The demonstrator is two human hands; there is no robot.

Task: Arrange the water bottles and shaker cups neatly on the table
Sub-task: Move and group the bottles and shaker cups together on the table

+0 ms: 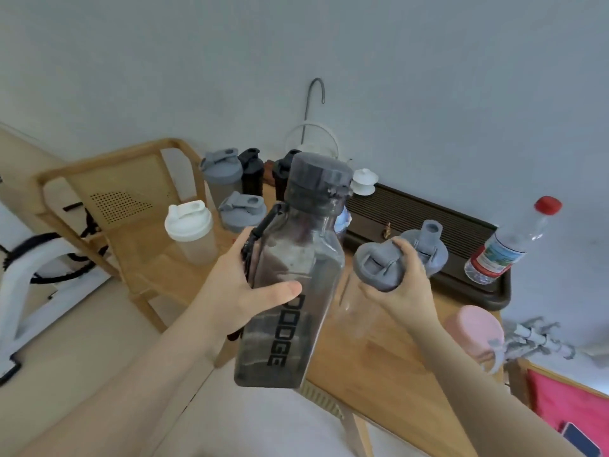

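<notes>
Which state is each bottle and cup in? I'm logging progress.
Smoky square bottle: capped, held up in left hand.
Clear shaker: grey lid on, gripped by right hand.
White-lidded shaker: upright, closed.
Red-capped bottle: capped, on the tray.
Pink cup: on the table.

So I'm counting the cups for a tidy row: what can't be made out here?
- Head view: the smoky bottle in the left hand hides the containers behind it.
- The right hand covers part of the grey-lidded shaker.
- The pink cup is blurred.
</notes>
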